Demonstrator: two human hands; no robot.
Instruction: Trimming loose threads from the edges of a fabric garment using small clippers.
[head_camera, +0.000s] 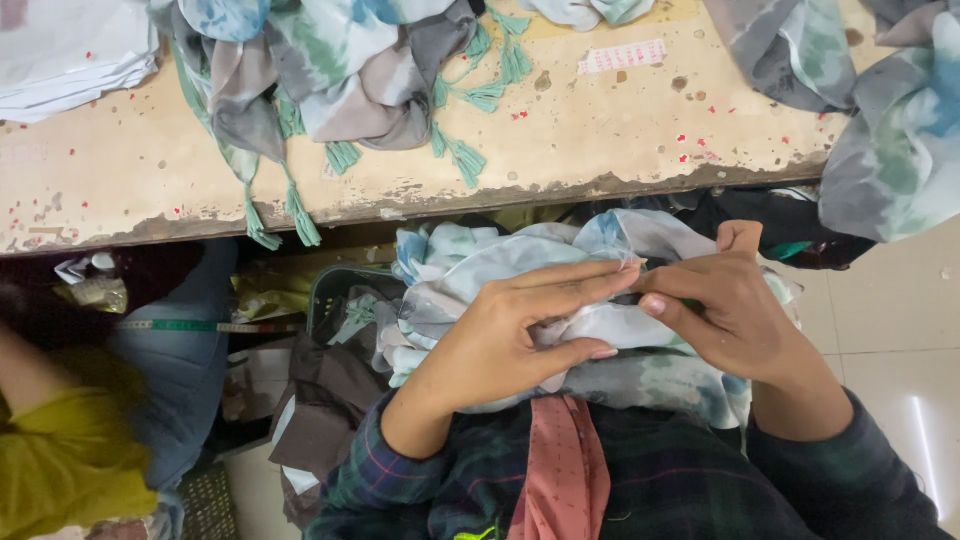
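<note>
Across the top, surface (560, 140): worn, pale, chipped along its front edge, flecked with small red specks; spans nearly the full width.
Floor (890, 330): pale tiles, visible at the right below the surface.
Piled scarves (330, 70): tie-dyed cloth in blue, grey and green, heaped at the upper left of the surface; green tassels (470, 160) hang over the front edge.
Second heap (880, 110): same tie-dyed cloth, at the upper right, draping off the corner of the surface.
White cloth (60, 50): folded stack, far upper left, on the surface.
Held scarf (520, 250): tie-dyed, white, blue and grey, bunched in the lap below the surface edge, between both hands.
Other person (60, 450): yellow sleeve and blue garment at the lower left, apart from the held scarf.
Dark basket (335, 290): just left of the held scarf, partly covered by cloth.
Left hand (510, 335): fingers (580, 280) stretched flat along the scarf's top fold, thumb pressing cloth from beneath.
Right hand (725, 315): fingers curled, pinching the scarf's edge beside the left fingertips; whether something small is also pinched cannot be told.
Measuring tape (190, 325): green and yellow strip, left, below the surface.
Paper label (622, 56): small, white with red print, lying on the surface.
</note>
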